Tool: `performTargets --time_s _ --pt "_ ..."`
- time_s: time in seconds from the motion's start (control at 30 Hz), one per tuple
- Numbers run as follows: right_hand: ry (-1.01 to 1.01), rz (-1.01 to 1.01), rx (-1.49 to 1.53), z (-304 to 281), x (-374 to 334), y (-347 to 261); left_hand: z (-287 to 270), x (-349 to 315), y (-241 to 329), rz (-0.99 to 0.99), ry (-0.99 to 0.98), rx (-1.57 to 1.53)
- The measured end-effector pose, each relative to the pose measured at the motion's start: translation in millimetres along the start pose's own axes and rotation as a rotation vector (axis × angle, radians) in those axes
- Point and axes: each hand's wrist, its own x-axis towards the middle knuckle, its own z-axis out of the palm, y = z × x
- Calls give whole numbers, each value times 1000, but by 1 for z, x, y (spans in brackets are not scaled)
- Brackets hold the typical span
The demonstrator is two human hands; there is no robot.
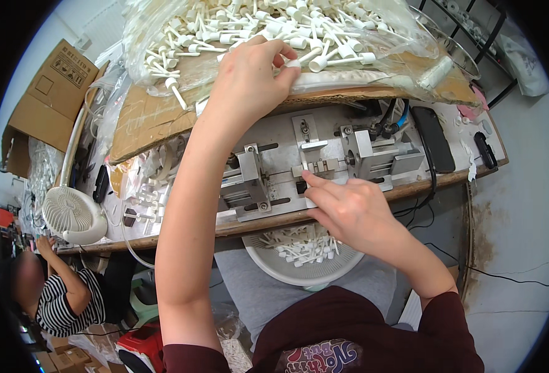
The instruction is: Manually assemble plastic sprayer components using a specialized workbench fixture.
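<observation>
Pinching a white piece [310,202] at the small slotted jig [321,166], the right hand [360,212] has its thumb and fingers closed in on it, index finger reaching forward to the jig; probably this keeps the piece in line with the slot. Much of the piece is hidden under the fingers.

2 metal blocks, the left block [248,175] and the right block [362,146], flank the jig and face each other across it; the arrangement suggests they are set to act on its middle.

Left hand [249,78] up at the heap, thumb and index together on a white cap [293,64], rest of the fingers curled. A fingertip hold seems to suit picking 1 out of so many.

Heap [256,28] of white stemmed parts lies on plastic film over a cardboard sheet [141,129], above and behind the jig, likely for short reach.

Basin [302,278] with more such parts rests at the lap, under the counter [467,140] edge, perhaps to keep parts close.

Farther right, a black phone [433,140]; farther left, a white fan [73,214] and a co-worker [69,295] in stripes.
</observation>
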Motion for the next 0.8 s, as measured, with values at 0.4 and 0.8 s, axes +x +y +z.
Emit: performTargets --time_s 0.4,0.8 --pt "290 337 -91 -76 86 132 -11 -9 19 193 250 61" --pt "228 138 77 -61 95 111 7 -155 81 -95 26 -166"
